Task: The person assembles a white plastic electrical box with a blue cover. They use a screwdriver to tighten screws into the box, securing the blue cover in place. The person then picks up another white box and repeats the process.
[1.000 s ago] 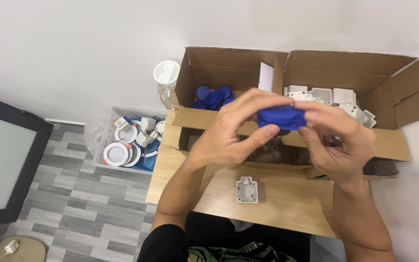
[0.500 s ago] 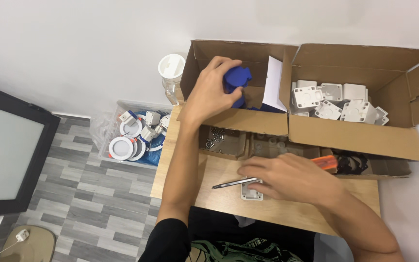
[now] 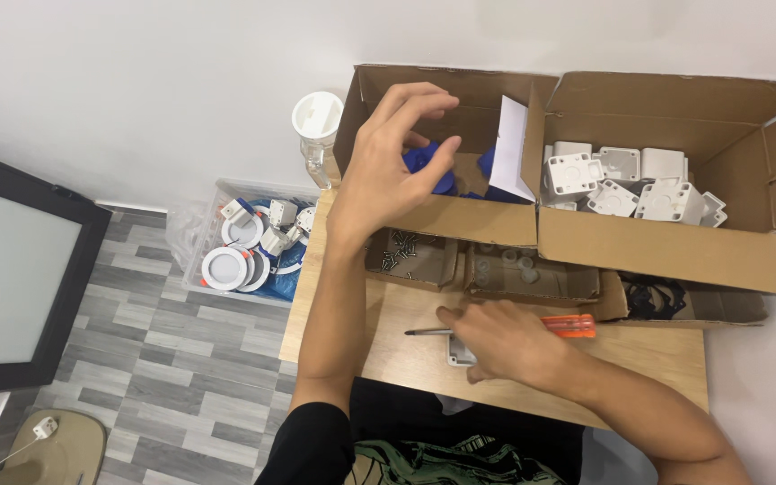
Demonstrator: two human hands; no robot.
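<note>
Two cardboard boxes [image 3: 496,220] of plastic parts [image 3: 621,180]

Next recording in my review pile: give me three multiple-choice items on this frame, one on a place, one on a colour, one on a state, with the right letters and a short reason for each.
1. Where do the white plastic housings lie?
A. In the right cardboard box
B. On the floor
C. On the wooden table

2. What colour are the parts in the left cardboard box?
A. Red
B. Blue
C. Green

3. How is the left hand?
A. Flat on the table
B. Closed round a screwdriver
C. Open above the left box, holding nothing

Answers:
1 A, the housings fill the right box.
2 B, blue pieces show under the fingers.
3 C, the fingers are spread and empty over the box, while the right hand rests on the orange-handled screwdriver and a small white part.
</note>
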